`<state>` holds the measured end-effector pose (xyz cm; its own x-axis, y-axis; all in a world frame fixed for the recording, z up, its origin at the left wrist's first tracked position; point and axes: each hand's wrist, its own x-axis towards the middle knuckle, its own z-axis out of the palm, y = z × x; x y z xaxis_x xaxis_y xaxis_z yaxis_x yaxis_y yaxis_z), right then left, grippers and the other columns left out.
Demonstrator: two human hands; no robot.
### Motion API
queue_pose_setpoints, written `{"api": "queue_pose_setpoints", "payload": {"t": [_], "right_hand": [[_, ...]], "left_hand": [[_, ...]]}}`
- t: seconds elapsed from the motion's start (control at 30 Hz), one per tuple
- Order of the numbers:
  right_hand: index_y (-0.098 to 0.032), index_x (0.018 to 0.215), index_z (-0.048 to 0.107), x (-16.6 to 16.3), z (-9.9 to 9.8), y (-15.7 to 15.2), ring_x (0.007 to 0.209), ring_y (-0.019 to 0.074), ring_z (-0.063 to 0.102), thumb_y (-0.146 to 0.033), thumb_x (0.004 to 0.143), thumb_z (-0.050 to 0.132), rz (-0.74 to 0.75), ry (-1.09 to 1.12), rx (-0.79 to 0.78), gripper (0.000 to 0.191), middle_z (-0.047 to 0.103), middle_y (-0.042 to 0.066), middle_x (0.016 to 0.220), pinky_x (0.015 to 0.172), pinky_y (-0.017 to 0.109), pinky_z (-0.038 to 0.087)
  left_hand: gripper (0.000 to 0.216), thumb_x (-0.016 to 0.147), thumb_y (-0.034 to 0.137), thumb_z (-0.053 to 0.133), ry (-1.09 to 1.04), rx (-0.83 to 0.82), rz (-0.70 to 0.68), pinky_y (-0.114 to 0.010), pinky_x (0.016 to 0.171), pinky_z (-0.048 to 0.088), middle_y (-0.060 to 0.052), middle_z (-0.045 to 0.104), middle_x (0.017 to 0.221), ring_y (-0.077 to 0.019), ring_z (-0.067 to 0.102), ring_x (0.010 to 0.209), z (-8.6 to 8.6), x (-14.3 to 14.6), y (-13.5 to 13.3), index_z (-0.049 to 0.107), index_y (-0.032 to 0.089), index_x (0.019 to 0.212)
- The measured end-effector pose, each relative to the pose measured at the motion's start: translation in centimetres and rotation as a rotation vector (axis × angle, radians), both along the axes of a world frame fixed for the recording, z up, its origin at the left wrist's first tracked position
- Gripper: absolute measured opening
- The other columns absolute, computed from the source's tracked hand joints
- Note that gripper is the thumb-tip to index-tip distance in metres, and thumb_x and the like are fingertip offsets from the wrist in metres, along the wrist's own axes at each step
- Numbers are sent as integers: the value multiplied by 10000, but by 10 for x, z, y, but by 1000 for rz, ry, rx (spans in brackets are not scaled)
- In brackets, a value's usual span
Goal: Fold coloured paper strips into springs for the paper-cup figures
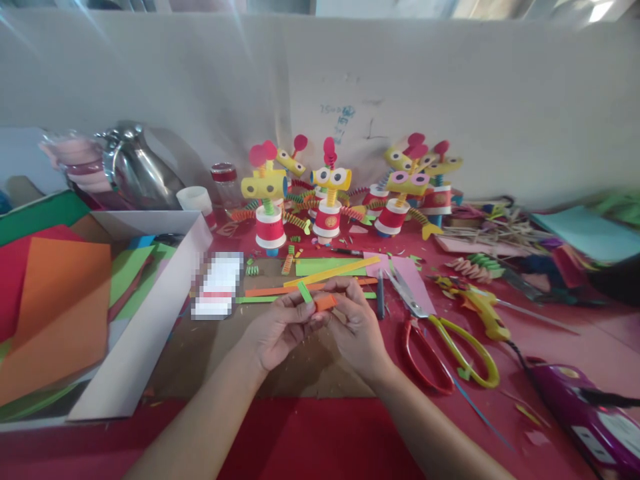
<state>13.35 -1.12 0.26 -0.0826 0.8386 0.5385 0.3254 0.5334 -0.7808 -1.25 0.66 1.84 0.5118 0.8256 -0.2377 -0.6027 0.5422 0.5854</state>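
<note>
My left hand (277, 330) and my right hand (355, 327) meet over a brown cardboard mat (210, 360) at the table's middle. Both pinch a small folded piece made of a green paper strip (305, 291) and an orange paper strip (325, 303). The green end sticks up between my left fingertips; the orange end lies under my right thumb. Loose orange, yellow and green strips (320, 277) lie just beyond my hands.
Several paper-cup figures (327, 200) with big eyes stand at the wall. Red-handled and yellow-handled scissors (440, 333) and a yellow glue gun (483, 310) lie right of my hands. A white box (150, 313) of coloured paper sheets sits left. A steel jug (133, 167) stands behind.
</note>
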Motion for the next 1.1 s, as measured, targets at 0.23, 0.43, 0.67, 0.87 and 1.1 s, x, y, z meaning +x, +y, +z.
{"api": "queue_pose_setpoints", "payload": {"t": [0.23, 0.43, 0.67, 0.87, 1.1], "right_hand": [[-246, 850, 656, 1, -1, 1, 991, 211, 556, -229, 864, 608, 51, -78, 19, 53, 513, 59, 1068, 874, 373, 486], [-233, 964, 622, 2, 3, 1, 1038, 225, 523, -179, 888, 566, 55, -192, 128, 109, 528, 79, 1093, 887, 400, 468], [-235, 886, 621, -1, 8, -5, 987, 225, 530, -150, 896, 526, 1, -232, 225, 127, 531, 78, 1046, 813, 380, 486], [-225, 799, 598, -3, 7, -7, 958, 210, 531, -112, 895, 505, -18, -218, 248, 175, 512, 76, 986, 785, 356, 506], [-216, 842, 575, -5, 8, -7, 981, 206, 536, -106, 906, 485, 8, -212, 251, 156, 512, 79, 998, 817, 370, 511]], "left_hand": [[223, 549, 56, 808, -20, -36, 20, -193, 570, 438, 2, 640, 686, -64, 518, 573, -4, -1, 4, 697, 134, 725], [261, 477, 54, 848, 3, -26, 86, -185, 565, 419, 37, 587, 596, -68, 525, 572, 0, 1, 1, 670, 150, 642], [297, 466, 46, 853, 21, -32, 78, -194, 584, 396, 43, 590, 620, -60, 509, 577, -2, 0, -1, 669, 149, 675], [302, 482, 81, 858, -65, -69, 24, -200, 574, 392, 51, 576, 614, -45, 475, 527, -10, 3, -1, 658, 140, 700], [307, 467, 119, 872, 17, -70, 9, -183, 518, 375, 58, 539, 552, -29, 428, 471, -11, 1, 1, 651, 131, 680]]}}
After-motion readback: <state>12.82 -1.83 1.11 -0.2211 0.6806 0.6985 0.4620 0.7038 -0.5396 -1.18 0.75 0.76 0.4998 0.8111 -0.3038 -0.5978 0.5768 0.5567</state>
